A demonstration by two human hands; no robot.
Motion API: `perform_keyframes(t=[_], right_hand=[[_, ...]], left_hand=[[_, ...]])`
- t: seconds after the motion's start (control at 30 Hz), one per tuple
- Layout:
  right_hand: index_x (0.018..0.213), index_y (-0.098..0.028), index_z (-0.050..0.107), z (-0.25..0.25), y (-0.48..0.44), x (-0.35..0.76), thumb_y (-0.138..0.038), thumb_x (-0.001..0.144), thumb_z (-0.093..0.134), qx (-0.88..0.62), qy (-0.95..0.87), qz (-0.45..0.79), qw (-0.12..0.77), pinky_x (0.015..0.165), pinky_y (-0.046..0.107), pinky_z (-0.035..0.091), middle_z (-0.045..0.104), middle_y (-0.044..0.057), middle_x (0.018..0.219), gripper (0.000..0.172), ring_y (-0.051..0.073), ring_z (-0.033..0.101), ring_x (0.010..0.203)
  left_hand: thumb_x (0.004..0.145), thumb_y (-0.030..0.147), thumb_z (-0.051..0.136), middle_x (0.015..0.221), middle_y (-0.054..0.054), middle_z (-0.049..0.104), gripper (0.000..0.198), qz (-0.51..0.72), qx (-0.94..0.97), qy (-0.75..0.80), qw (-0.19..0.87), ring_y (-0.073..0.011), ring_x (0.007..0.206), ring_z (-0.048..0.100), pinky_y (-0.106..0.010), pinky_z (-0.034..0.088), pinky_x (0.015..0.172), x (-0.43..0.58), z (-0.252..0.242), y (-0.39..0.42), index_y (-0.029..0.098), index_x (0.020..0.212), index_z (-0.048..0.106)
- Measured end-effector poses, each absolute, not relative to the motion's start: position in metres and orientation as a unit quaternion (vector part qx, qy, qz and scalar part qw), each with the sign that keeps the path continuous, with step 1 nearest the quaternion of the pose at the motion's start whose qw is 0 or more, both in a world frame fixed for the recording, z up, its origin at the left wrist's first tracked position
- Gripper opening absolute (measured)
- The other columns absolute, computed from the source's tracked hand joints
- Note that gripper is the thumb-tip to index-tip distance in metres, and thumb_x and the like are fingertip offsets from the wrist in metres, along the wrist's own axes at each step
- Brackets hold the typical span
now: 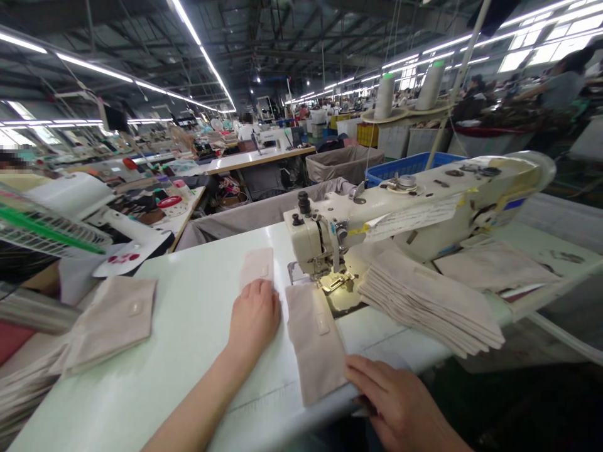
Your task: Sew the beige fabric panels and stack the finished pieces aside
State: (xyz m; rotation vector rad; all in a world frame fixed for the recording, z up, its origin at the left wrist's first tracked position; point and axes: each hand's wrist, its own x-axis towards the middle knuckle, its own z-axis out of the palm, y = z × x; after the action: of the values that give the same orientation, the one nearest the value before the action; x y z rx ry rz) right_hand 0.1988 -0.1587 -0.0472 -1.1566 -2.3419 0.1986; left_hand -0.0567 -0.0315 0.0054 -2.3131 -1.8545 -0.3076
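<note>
My left hand (254,317) lies on the white table (188,326) with its fingers curled onto the near edge of a small beige fabric piece (257,267). My right hand (398,402) rests at the table's front edge, fingers pressed on the near right corner of a long beige fabric strip (315,342) that carries a small clear snap. The strip's far end lies just in front of the presser foot (335,282) of the white sewing machine (414,210).
A thick stack of beige pieces (428,301) lies right of the needle under the machine arm. Another beige pile (110,320) sits at the table's left. Thread cones (385,94) stand behind. Grey cloth bins (254,213) and other workstations fill the hall beyond.
</note>
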Motion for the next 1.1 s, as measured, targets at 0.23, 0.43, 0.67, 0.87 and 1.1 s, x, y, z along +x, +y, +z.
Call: perform_keyframes(t=[0.23,0.43,0.67,0.87,1.1], right_hand=[[0.116,-0.014,0.068,-0.042,-0.155,0.196,0.000,0.071,0.039,-0.429,-0.861,0.057,0.268,0.072,0.029,0.061,0.075,0.010,0.115,0.055,0.021,0.074,0.088],[0.119,-0.014,0.067,-0.043,-0.151,0.195,0.002,0.068,0.038,-0.441,-0.859,0.058,0.254,0.073,0.031,0.062,0.074,0.010,0.118,0.061,0.022,0.074,0.092],[0.112,-0.017,0.069,-0.034,-0.145,0.193,0.003,0.063,0.037,-0.461,-0.844,0.050,0.269,0.070,0.030,0.061,0.074,0.008,0.115,0.061,0.021,0.074,0.089],[0.113,-0.020,0.064,-0.007,-0.129,0.240,-0.004,0.079,0.043,-0.544,-0.757,-0.046,0.360,0.080,0.030,0.056,0.073,0.007,0.113,0.042,0.020,0.071,0.098],[0.113,-0.018,0.069,0.036,-0.089,0.317,-0.034,0.098,0.041,-0.784,-0.603,-0.025,0.149,0.080,0.042,0.049,0.073,0.014,0.116,0.036,0.033,0.070,0.096]], left_hand=[[0.097,0.018,0.044,0.115,-0.010,0.072,0.029,-0.199,-0.942,-0.267,0.030,-0.0236,0.107,0.067,-0.035,0.059,0.088,-0.021,-0.027,-0.132,0.017,0.120,0.061],[0.095,0.014,0.045,0.116,-0.010,0.073,0.032,-0.203,-0.944,-0.257,0.038,-0.0258,0.107,0.068,-0.037,0.060,0.090,-0.019,-0.039,-0.135,0.013,0.124,0.058],[0.090,0.012,0.050,0.122,-0.011,0.069,0.038,-0.163,-0.951,-0.261,-0.014,-0.0285,0.115,0.064,-0.040,0.060,0.095,-0.020,-0.023,-0.126,0.014,0.127,0.058],[0.093,0.015,0.051,0.128,-0.012,0.066,0.039,-0.153,-0.951,-0.267,-0.036,-0.0287,0.118,0.061,-0.044,0.059,0.096,-0.021,-0.014,-0.120,0.016,0.132,0.054],[0.098,0.017,0.047,0.125,-0.011,0.066,0.031,-0.127,-0.950,-0.281,-0.048,-0.0270,0.116,0.061,-0.042,0.058,0.097,-0.019,-0.003,-0.108,0.013,0.127,0.056]])
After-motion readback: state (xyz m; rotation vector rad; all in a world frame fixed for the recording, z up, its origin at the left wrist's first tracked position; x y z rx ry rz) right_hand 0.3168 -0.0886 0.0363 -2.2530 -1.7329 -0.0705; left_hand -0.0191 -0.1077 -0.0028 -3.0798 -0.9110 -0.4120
